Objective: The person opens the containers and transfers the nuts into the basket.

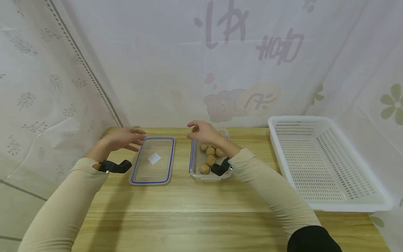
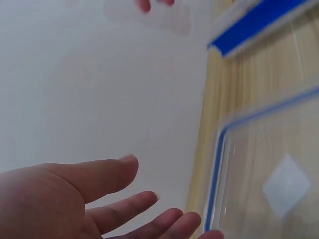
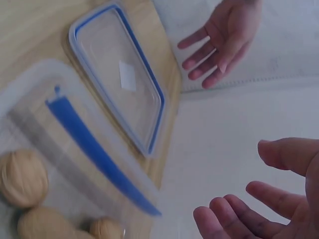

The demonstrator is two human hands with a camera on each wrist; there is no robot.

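Note:
My left hand (image 1: 122, 139) hovers at the upper left edge of a clear lid (image 1: 157, 147) with a blue seal, its fingers apart and holding nothing. A small white label (image 1: 154, 158) sits on the lid. Over the far end of a clear plastic container (image 1: 196, 164) is my right hand (image 1: 206, 134), its fingers loosely bent around nothing. Several walnuts (image 1: 210, 160) lie inside that container; the right hand and wrist cover part of it. In the right wrist view, walnuts (image 3: 24, 178) show beside the container's blue side strip (image 3: 94, 149).
A white perforated plastic basket (image 1: 311, 168) stands on the right of the wooden table (image 1: 176, 224). Printed curtains (image 1: 157, 70) hang behind the table and at both sides. Each wrist wears a black camera (image 1: 114, 166).

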